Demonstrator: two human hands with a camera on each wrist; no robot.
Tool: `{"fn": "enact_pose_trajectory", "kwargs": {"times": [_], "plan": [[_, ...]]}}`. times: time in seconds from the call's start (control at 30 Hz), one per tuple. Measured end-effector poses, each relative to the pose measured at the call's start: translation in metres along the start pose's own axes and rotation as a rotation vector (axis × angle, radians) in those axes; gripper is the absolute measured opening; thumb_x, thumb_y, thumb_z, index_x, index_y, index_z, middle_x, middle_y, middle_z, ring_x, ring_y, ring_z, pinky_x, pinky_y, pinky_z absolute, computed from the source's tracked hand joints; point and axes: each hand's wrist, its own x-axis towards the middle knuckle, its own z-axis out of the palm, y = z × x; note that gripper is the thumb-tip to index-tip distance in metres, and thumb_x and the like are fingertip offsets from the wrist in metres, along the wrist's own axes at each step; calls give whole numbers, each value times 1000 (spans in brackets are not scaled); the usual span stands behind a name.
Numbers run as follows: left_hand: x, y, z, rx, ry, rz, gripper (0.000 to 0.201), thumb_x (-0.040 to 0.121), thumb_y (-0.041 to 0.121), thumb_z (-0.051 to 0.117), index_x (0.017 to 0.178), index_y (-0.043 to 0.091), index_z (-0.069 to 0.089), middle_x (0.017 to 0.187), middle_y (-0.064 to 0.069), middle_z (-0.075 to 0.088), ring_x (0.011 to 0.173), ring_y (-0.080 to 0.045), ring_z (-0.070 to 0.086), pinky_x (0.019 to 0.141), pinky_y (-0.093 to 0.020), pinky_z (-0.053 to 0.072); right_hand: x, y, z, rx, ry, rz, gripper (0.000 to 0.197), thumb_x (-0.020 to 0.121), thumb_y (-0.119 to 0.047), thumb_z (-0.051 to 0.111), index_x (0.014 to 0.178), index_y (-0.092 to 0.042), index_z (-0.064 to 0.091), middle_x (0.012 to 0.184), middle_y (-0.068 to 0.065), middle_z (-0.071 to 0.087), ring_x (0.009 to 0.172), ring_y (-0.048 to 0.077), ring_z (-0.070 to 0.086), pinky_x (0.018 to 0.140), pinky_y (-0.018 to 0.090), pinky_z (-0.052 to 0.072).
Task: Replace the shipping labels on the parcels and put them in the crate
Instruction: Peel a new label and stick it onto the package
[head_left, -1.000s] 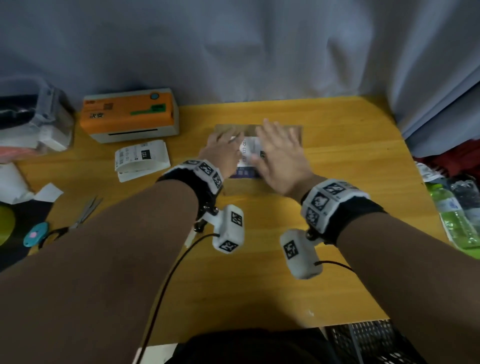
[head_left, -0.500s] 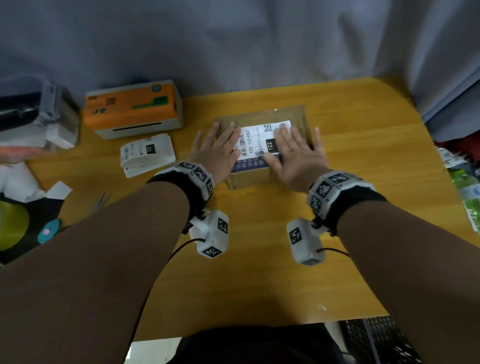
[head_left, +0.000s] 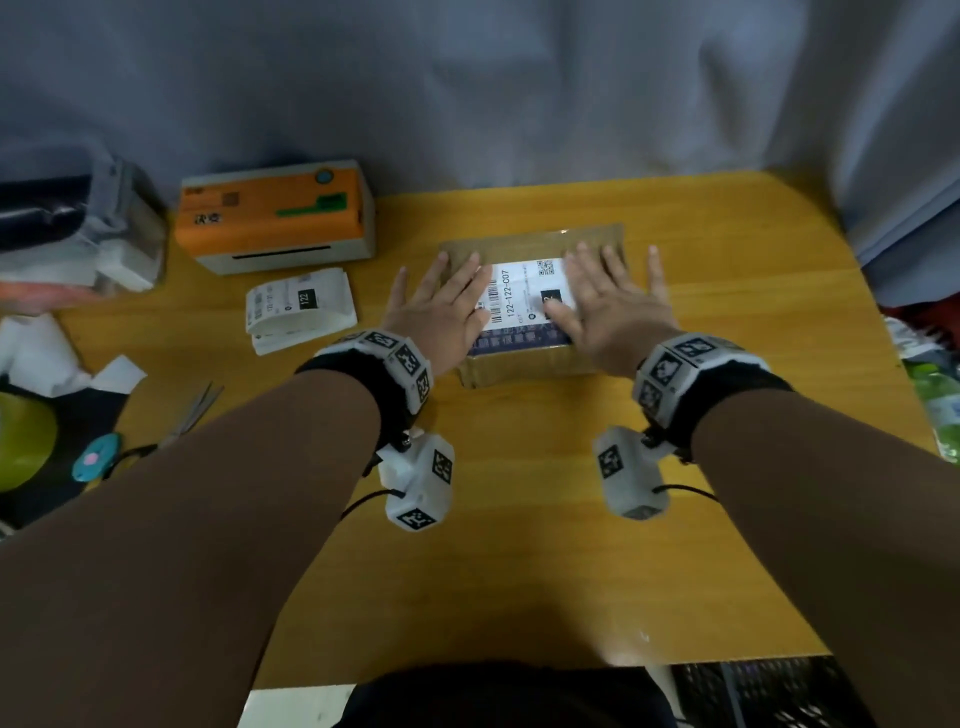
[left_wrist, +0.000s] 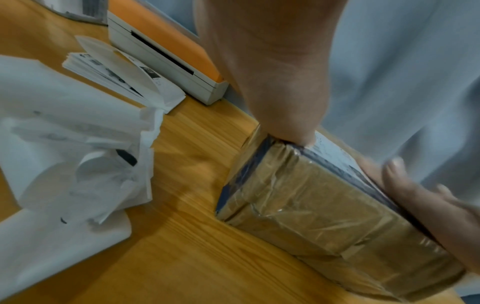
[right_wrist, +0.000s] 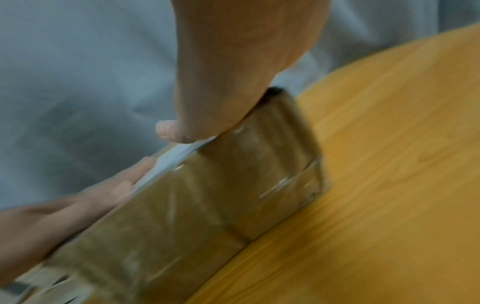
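Note:
A brown taped parcel (head_left: 524, 364) lies on the yellow table (head_left: 727, 312) with a white shipping label (head_left: 524, 291) on its top. My left hand (head_left: 441, 306) lies flat on the parcel's left part, fingers straight and spread. My right hand (head_left: 613, 301) presses flat on the right part of the label, fingers spread. The left wrist view shows the parcel's taped side (left_wrist: 311, 205) and the label edge (left_wrist: 335, 152) under my palm. In the blurred right wrist view the parcel (right_wrist: 207, 195) sits beneath my right hand. A black crate (head_left: 769, 696) peeks out below the table's near edge.
An orange label printer (head_left: 270, 213) stands at the back left with a stack of printed labels (head_left: 298, 306) in front of it. Scissors (head_left: 192, 415) and paper scraps (head_left: 47, 358) lie at the left edge. Bottles (head_left: 940, 410) sit off the right side.
Both hands have slid apart across the parcel's top, from close together over the label to spread flat at its left and right sides. The parcel stays in place.

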Motion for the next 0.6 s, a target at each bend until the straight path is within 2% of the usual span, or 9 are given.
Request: {"fn": "enact_pose_trajectory", "kwargs": {"times": [0.07, 0.13, 0.2, 0.23, 0.3, 0.37, 0.4, 0.5, 0.6], "plan": [[-1, -1, -2, -2, 0, -4, 53, 101, 44, 9, 149, 31, -8, 158, 13, -12, 146, -17, -13, 116, -53, -4, -2, 14, -3, -58, 5, 57, 78, 85, -66, -11, 149, -21, -12, 158, -3, -14, 145, 19, -13, 112, 58, -14], [1, 1, -9, -15, 61, 1, 51, 102, 39, 16, 151, 29, 5, 159, 10, 0, 147, -17, -3, 116, -53, 2, -2, 8, -8, -26, 45, 58, 78, 87, -65, -11, 149, -20, -11, 158, -2, -14, 145, 19, -15, 111, 57, -18], [8, 9, -20, 29, 198, 29, 47, 101, 31, 25, 147, 22, 25, 157, 4, 19, 145, -18, 13, 116, -48, 9, 3, -7, -11, 29, 106, -38, 72, 90, -63, -8, 149, -21, -11, 157, -4, -17, 144, 18, -17, 110, 53, -22], [12, 15, -24, 48, 246, 46, 46, 101, 29, 27, 146, 19, 29, 156, 2, 22, 144, -19, 16, 116, -45, 10, 6, -14, -12, 43, 124, -100, 68, 93, -59, -6, 149, -23, -11, 157, -5, -17, 144, 17, -18, 110, 52, -23], [18, 29, -21, 31, 214, 71, 51, 102, 33, 21, 150, 20, 14, 159, 4, 7, 147, -19, 5, 118, -42, 3, 11, -21, -7, 66, 94, -150, 60, 97, -52, -2, 150, -25, -11, 158, -7, -17, 145, 14, -16, 112, 51, -21], [21, 34, -7, -10, 114, 42, 53, 102, 41, 11, 150, 26, -5, 159, 10, -9, 146, -15, -9, 117, -42, -6, 14, -20, 2, 81, 53, -122, 57, 98, -49, 0, 149, -28, -13, 157, -11, -17, 145, 14, -15, 112, 53, -18], [21, 32, -2, -21, 87, 23, 54, 101, 45, 7, 149, 29, -9, 158, 12, -13, 146, -15, -13, 116, -44, -9, 14, -15, 4, 73, 43, -100, 56, 98, -49, 0, 149, -30, -14, 157, -13, -18, 145, 14, -15, 112, 54, -18], [20, 16, 0, -5, 90, -12, 55, 97, 53, 2, 148, 35, -11, 156, 13, -17, 145, -20, -17, 114, -53, -12, 11, 7, 3, 45, 29, -3, 55, 97, -49, -1, 147, -35, -18, 155, -12, -23, 144, 19, -19, 110, 58, -19], [13, 1, -2, 3, 93, -84, 52, 98, 51, 2, 147, 39, -12, 157, 7, -18, 145, -24, -16, 115, -54, -9, 6, 26, -1, 41, 8, 51, 52, 97, -51, 0, 145, -43, -17, 153, -11, -27, 143, 26, -23, 109, 61, -17]]}}
